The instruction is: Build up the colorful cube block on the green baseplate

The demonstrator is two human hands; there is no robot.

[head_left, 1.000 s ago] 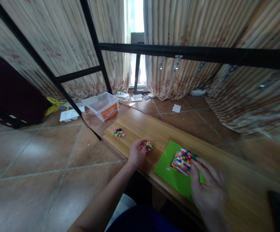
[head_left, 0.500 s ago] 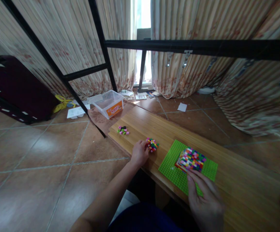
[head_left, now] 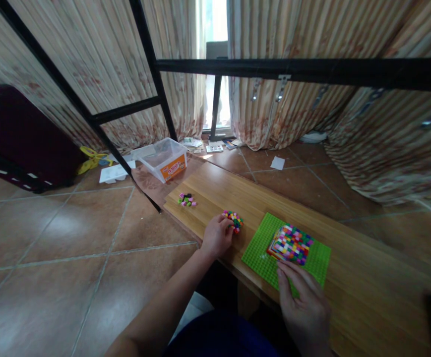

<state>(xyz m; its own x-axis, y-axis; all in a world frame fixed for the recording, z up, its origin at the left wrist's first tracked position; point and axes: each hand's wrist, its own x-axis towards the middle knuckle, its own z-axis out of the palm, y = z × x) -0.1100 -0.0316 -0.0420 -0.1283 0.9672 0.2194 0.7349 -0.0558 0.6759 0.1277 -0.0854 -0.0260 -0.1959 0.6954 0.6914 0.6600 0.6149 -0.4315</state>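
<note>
A block built of many small coloured bricks (head_left: pixel 290 244) stands on a green baseplate (head_left: pixel 260 250) on the wooden table (head_left: pixel 367 292). My right hand (head_left: pixel 304 307) lies on the near edge of the baseplate, fingers stretched out toward the block. My left hand (head_left: pixel 217 235) is curled at a small pile of loose coloured bricks (head_left: pixel 233 219), fingertips touching them. What the fingers pinch is hidden.
A second small heap of bricks (head_left: pixel 186 200) lies at the table's far left corner. On the tiled floor stand a clear plastic tub (head_left: pixel 161 158), papers and a dark suitcase (head_left: pixel 18 144). A black metal frame (head_left: pixel 293 69) crosses in front of the curtains.
My right hand has slid back from the side of the brick block to the baseplate's near edge. My left hand stays at the loose brick pile. The camera shifted slightly.
</note>
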